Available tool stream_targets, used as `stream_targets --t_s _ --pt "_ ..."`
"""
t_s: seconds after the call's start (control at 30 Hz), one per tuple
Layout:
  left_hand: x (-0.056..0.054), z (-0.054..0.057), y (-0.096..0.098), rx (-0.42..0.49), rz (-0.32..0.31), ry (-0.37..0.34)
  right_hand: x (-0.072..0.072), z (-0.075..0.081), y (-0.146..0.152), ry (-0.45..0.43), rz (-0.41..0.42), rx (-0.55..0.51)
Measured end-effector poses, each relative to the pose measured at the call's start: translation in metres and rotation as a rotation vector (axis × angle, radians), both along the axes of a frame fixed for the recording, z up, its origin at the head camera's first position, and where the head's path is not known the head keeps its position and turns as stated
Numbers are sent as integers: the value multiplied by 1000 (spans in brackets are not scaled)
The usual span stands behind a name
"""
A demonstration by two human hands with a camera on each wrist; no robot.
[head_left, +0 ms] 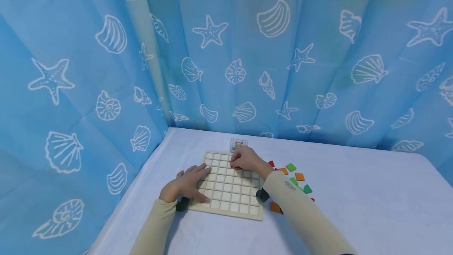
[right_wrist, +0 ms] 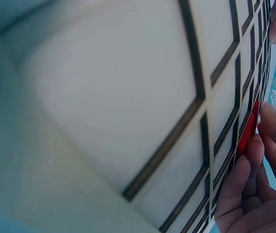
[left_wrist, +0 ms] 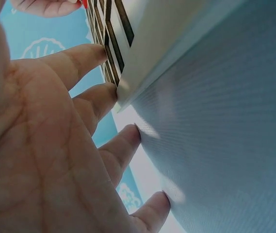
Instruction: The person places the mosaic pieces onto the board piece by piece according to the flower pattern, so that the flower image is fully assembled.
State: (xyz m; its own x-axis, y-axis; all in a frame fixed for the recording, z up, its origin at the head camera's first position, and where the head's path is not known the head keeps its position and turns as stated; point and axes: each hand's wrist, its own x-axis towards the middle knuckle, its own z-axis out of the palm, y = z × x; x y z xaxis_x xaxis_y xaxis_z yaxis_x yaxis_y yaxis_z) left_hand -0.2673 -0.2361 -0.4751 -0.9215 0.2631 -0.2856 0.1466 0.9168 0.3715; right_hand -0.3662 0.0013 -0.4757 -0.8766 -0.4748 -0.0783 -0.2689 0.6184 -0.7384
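right hand [head_left: 246, 158]: pinches thin red piece [right_wrist: 247, 133]; left hand [head_left: 189, 184]: fingers spread, touching board [head_left: 235, 197]; board: cream, square-celled grid

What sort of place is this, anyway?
Probably a small tabletop activity corner, perhaps indoors: a blue seashell curtain hangs behind a white-covered table, which holds a gridded board and colored tiles.

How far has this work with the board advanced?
Done: the board lies flat, the left hand resting on it, and looks bare where uncovered. In hand: the right hand pinches a red piece at its far part; whether any is already placed is unclear. Probably remaining: loose orange, green and red pieces beside it.
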Motion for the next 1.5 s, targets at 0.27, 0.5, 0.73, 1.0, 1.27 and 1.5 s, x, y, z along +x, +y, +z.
stream_targets --t_s 0.27,0.5,0.73,1.0,1.27,1.5 --pt "-2 2 2 -8 -2 9 -4 2 1 3 23 24" --pt "-1 -2 0 -11 6 -4 -4 -1 -2 15 33 35" --pt "1 -3 1 15 0 -10 -4 -3 -1 25 24 56" --pt "-1 -3 0 -1 12 -3 -2 -1 -5 1 -11 57" --pt "-1 -4 -1 -12 8 -9 -1 -2 -3 -1 -15 35" --pt "-2 -4 0 -9 5 -8 1 1 -2 -18 -19 20"
